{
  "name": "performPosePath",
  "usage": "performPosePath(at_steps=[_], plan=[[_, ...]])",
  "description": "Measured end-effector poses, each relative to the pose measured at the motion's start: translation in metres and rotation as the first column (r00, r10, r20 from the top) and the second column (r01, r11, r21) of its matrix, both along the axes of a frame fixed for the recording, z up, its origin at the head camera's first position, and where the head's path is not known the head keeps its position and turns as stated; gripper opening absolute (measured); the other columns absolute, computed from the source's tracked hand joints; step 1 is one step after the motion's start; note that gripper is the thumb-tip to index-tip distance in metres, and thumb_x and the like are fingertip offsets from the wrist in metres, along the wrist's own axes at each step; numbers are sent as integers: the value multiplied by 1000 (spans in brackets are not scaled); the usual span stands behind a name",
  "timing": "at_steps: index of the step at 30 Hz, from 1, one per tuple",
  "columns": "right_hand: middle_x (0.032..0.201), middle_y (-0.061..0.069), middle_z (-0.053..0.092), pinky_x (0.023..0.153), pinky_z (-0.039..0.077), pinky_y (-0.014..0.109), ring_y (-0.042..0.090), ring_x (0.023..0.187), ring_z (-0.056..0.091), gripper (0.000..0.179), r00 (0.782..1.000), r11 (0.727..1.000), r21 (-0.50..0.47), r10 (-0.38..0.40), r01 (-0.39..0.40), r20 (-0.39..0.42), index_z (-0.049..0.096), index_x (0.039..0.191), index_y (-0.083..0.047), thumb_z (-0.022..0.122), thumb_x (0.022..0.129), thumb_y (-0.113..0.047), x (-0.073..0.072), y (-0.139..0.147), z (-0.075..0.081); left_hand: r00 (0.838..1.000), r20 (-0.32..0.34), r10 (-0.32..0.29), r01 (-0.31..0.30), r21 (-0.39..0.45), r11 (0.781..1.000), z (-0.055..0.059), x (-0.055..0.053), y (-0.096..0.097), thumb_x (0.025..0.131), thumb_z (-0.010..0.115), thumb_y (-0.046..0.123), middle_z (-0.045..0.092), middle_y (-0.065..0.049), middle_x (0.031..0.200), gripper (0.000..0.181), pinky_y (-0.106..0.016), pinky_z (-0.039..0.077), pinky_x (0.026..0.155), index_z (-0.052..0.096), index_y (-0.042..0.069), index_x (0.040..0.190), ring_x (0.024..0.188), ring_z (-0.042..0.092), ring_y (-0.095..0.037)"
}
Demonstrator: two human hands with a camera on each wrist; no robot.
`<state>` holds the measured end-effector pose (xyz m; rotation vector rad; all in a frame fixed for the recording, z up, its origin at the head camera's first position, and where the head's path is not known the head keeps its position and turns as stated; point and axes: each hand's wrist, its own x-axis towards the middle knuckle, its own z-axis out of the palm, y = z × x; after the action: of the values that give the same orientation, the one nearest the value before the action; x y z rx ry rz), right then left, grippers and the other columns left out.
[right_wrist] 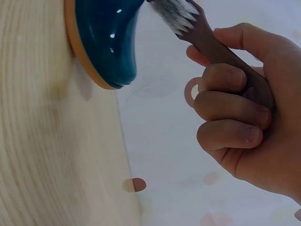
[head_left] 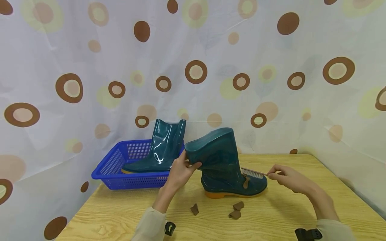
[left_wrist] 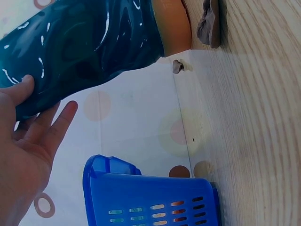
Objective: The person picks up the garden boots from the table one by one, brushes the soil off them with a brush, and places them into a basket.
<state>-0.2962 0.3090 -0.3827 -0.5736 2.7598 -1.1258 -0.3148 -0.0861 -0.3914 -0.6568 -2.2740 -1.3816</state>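
A dark teal rubber boot (head_left: 221, 167) with an orange sole stands on the wooden table, toe to the right. My left hand (head_left: 181, 169) grips its shaft near the top rim; thumb and fingers also show on it in the left wrist view. My right hand (right_wrist: 254, 99) has its fingers curled round the brown handle of a scrub brush (head_left: 252, 173). The pale bristles face down at the boot's forefoot; whether they touch it is hard to tell. A brown smear of mud (head_left: 246, 181) sticks to the boot's instep, just left of the brush.
Behind and to the left, a blue plastic basket (head_left: 135, 182) holds a second teal boot (head_left: 164, 147). Several brown clumps (head_left: 194, 209) lie on the table (head_left: 277, 217) in front of the standing boot. A white curtain with brown circles (head_left: 211, 100) hangs behind the table.
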Motion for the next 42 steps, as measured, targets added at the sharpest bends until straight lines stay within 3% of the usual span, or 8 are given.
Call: performPosePath(at_steps=[4,8,15,29,31,34,36,42], plan=[[107,14,58,42,23,23,10,54,29,30,1000,1000,-1,1,-1,17,59,115,-6,50,104,-32,2,2,4,1000,2,5,-5,2,1000,0,0,0,92,72,19,68,-16,124,51,-39,61,82,49,13,138,96,74,-29],[101,11,57,42,23,22,8,52,24,29,1000,1000,-9,15,-15,27,59,115,-6,51,104,-32,3,4,6,1000,13,15,-15,2,1000,-1,1,0,92,72,19,68,-16,124,51,-41,61,82,49,12,137,97,74,-30],[69,-1,47,40,22,18,6,45,15,30,996,997,-36,68,-66,49,57,117,-2,48,105,-28,4,12,7,1000,8,12,-12,0,1000,-2,0,0,92,72,19,68,-16,124,51,-40,61,82,49,13,137,96,74,-29],[84,5,61,38,26,17,5,44,16,30,998,999,-22,48,-47,44,59,116,-4,50,104,-29,7,22,11,1000,-4,12,-12,-6,1000,-1,-1,1,91,72,18,68,-16,124,51,-40,62,81,49,13,137,96,74,-29],[93,11,64,42,32,20,7,49,34,29,999,999,-10,40,-40,23,60,115,-4,50,104,-29,7,23,11,1000,-5,13,-13,-9,1000,-1,-1,1,91,72,17,68,-15,125,52,-39,62,81,49,13,137,96,74,-29],[121,21,62,45,37,28,19,78,59,29,1000,1000,3,14,-14,-12,60,117,-5,52,103,-30,8,22,11,1000,-6,14,-14,-10,1000,-1,-1,1,91,73,17,68,-15,124,52,-39,62,81,49,13,137,96,74,-29],[127,25,60,49,41,30,33,103,61,31,1000,1000,4,-4,4,-27,59,119,-6,52,103,-31,8,20,10,1000,-5,17,-17,-10,1000,0,-1,1,91,73,17,69,-16,124,52,-39,62,81,49,12,137,95,74,-29],[125,26,61,46,40,31,32,104,61,32,999,1000,-12,-12,11,-48,59,120,-4,54,102,-30,6,13,7,1000,5,22,-22,-9,1000,0,0,1,91,73,17,68,-16,124,52,-40,61,81,49,11,137,96,74,-30]])
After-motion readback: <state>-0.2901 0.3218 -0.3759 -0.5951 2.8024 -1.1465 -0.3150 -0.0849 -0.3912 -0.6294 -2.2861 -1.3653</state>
